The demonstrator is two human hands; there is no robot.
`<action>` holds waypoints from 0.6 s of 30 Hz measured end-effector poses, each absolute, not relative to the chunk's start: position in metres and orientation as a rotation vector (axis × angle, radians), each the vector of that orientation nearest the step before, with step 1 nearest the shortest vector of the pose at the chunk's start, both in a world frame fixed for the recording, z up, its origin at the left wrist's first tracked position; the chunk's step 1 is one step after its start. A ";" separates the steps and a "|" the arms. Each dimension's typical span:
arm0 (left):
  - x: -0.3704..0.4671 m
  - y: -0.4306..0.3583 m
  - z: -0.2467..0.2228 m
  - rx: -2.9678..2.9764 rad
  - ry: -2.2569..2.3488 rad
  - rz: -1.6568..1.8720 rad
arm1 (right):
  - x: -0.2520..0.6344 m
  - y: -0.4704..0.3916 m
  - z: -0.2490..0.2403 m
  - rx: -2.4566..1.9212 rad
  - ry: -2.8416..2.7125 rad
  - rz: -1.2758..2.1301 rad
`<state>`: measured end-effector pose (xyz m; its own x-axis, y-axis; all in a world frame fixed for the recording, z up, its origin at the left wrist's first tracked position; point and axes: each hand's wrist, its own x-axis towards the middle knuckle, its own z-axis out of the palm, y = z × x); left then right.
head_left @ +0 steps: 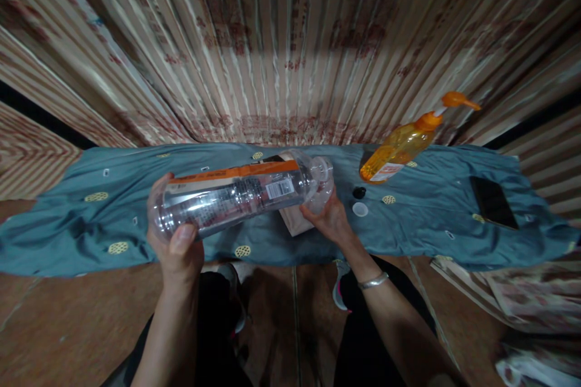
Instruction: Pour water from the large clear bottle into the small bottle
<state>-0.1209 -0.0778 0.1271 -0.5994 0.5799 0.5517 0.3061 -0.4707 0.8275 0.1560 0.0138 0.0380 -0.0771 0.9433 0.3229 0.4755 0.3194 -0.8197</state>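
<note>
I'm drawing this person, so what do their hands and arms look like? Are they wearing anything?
The left hand and right hand wear no gloves. No sleeves show on the left forearm or right forearm. Near the right wrist is a shiny, silver-coloured bangle, a narrow curved band. No bangle shows on the left.

Left hand [181, 257] gripping clear bottle [231, 196], right hand [330, 216] at its neck, pump bottle [399, 148] nearby

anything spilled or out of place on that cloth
No spill shows on the blue cloth, though it is wrinkled. Slightly odd: a small black cap-like piece and a white disc lie loose there, attached to nothing, near the orange pump bottle.
</note>
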 end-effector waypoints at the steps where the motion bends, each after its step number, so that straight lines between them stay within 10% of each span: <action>1: -0.121 -0.078 0.127 1.297 1.491 2.185 | 0.156 0.014 0.038 -1.287 -1.697 0.659; 18: -0.121 -0.077 0.126 1.336 1.522 2.190 | 0.156 0.013 0.041 -1.319 -1.703 0.653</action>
